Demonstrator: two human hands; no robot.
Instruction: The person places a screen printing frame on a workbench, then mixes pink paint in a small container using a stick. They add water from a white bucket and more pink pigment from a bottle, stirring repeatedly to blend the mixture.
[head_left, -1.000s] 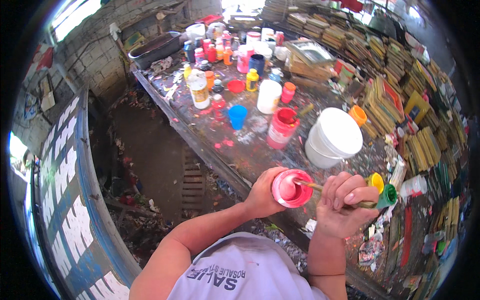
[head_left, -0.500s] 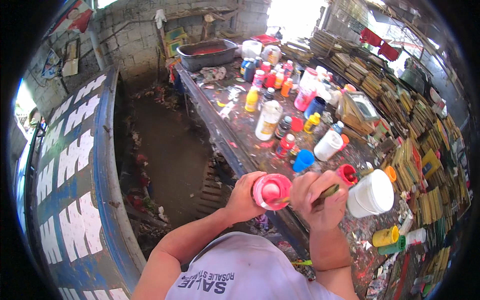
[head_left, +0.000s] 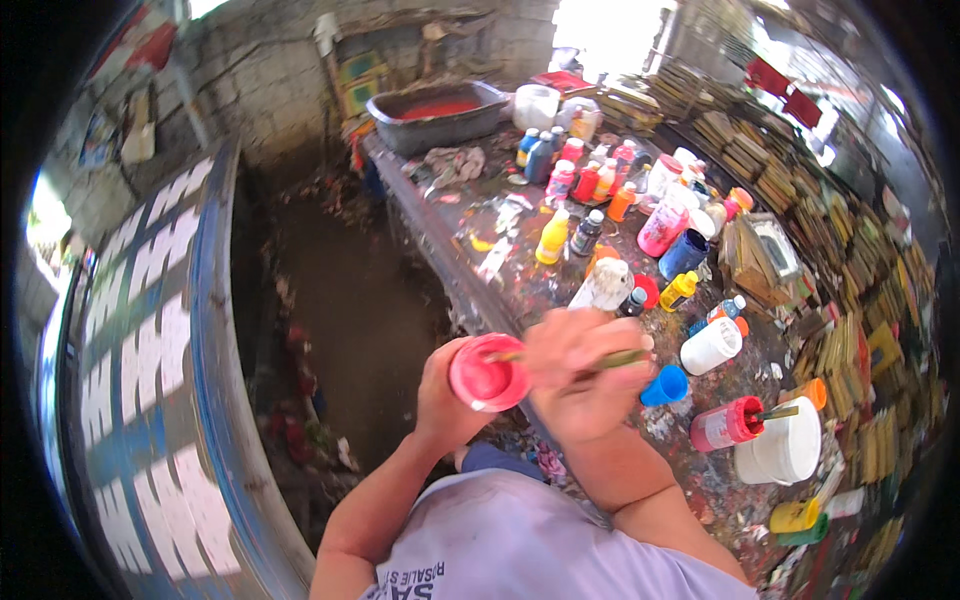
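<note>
My left hand (head_left: 438, 405) is wrapped round the side of a pink plastic container (head_left: 490, 402), its mouth tilted up with pink paint inside. Smeared by motion, my right hand (head_left: 580, 385) grips a thin stick (head_left: 622, 358), whose far end reaches into the container's mouth. Just beyond the right hand stands a white bottle (head_left: 603, 287), partly covered by it. To that hand's right are a blue cup (head_left: 664, 386) and a white jar (head_left: 712, 346). A red paint container (head_left: 715, 428) with a stick in it leans near a white bucket (head_left: 780, 445).
Paint bottles, including a yellow one (head_left: 552, 238), crowd the paint-stained table (head_left: 470, 215). A grey basin (head_left: 440, 130) with red contents sits at its far end. Wooden frames (head_left: 850, 345) are stacked along the right. At left, a long board (head_left: 215, 300) carries white cut pieces.
Both hands and the pink container have shifted left in the picture, as the whole view has turned somewhat. The right hand now covers part of the white bottle; the stick is still in the container.
</note>
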